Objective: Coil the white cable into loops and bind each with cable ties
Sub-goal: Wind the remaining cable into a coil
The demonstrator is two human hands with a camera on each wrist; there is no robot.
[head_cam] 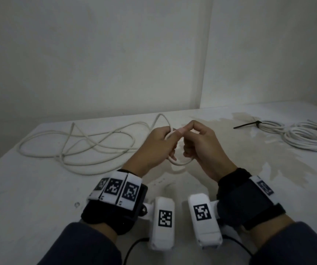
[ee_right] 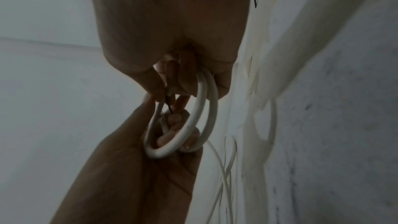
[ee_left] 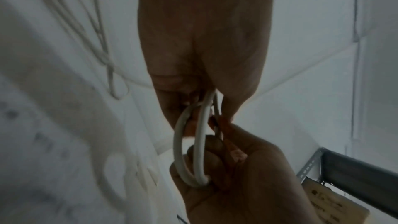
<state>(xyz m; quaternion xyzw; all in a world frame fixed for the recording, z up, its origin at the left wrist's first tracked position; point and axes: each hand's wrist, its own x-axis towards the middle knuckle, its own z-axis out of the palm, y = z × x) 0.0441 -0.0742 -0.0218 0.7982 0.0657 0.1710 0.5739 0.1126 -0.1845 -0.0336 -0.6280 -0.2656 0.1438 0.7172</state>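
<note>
I hold the small coil (head_cam: 179, 161) of white cable (head_cam: 77, 146) pinched in both grips, left hand (head_cam: 158, 146) and right hand (head_cam: 201, 146) curled round it above the counter (head_cam: 39, 188); loosen either and the loops spring apart, and the slack trailing left could snag.

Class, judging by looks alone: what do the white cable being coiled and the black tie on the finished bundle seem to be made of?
White cable: seemingly a smooth, matte plastic or rubber jacket; it bends into soft curves without kinking and shows no braid. Black tie: probably stiff plastic, likely nylon; its thin tail juts out straight from the bundle. Finish too small to tell.
</note>
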